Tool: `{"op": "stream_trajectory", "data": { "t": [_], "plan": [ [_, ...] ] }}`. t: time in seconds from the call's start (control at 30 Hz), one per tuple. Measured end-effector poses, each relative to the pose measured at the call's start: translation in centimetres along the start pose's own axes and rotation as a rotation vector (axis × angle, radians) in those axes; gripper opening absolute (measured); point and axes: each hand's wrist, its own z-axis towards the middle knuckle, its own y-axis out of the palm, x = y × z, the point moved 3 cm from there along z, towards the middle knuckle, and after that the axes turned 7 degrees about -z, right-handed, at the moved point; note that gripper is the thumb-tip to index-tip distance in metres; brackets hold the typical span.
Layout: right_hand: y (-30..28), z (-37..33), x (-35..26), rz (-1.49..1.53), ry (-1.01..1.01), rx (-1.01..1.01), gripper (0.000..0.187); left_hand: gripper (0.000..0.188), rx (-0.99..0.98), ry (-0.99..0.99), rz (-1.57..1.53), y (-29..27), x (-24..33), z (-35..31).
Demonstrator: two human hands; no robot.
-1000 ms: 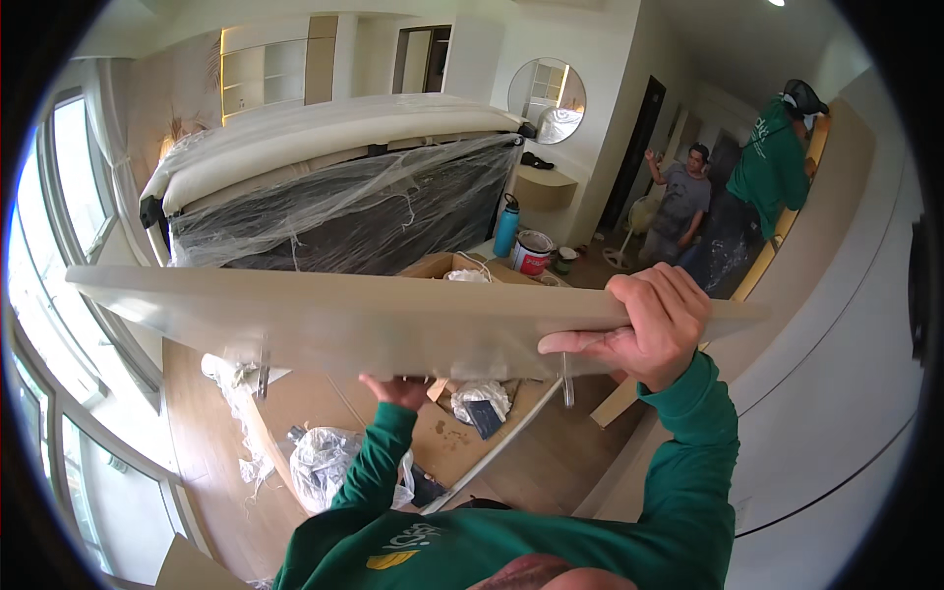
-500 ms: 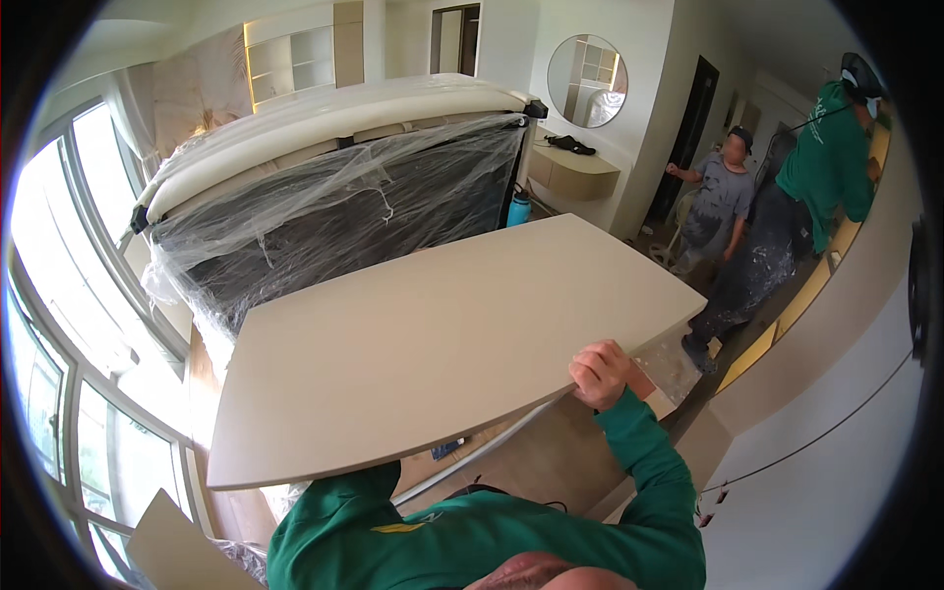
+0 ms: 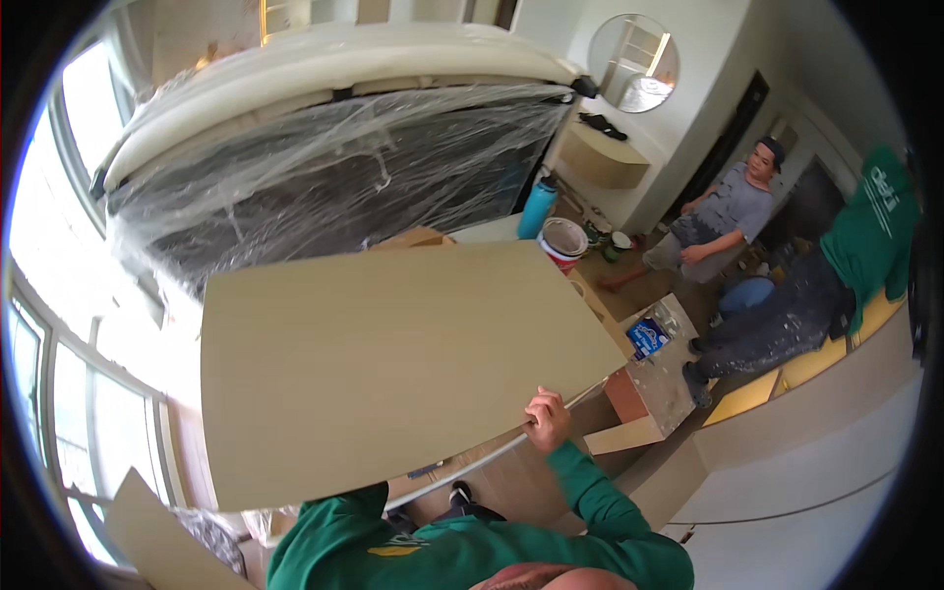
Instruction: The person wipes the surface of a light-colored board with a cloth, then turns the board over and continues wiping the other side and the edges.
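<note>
Turning smooth beige rectangular board [image 3: 403,364] from edge-on to face-up, nearside of cream plastic-wrapped furniture [image 3: 344,167]. Pinching near edge with right hand [image 3: 548,420]; cannot tell hidden left fingers. Probably handling stiff, weighty; wanting opposite-edge grips.

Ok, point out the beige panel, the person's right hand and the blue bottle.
Beige panel [image 3: 403,364]: head view, middle of the broad face turned to the camera.
Right hand [image 3: 548,420]: head view, back of the hand.
Blue bottle [image 3: 536,209]: head view, middle of its body.
</note>
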Motion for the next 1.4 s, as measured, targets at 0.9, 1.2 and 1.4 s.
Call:
{"op": "stream_trajectory", "data": {
  "t": [0.9,1.2,1.4],
  "plan": [
    [7.7,-0.7,-6.7,-0.194,0.041,-0.241,0.035,0.075,-0.055,0.478,-0.086,-2.5,13.6,-21.9],
    [3.7,-6.1,-7.3,-0.439,0.442,-0.135,0.084,0.043,0.425,0.453,1.042,0.5,20.3,-23.7],
    [2.5,-19.9,2.4,-0.282,1.025,-0.137,0.058,0.036,0.560,0.568,0.901,-1.4,19.7,-24.6]
  ]
}}
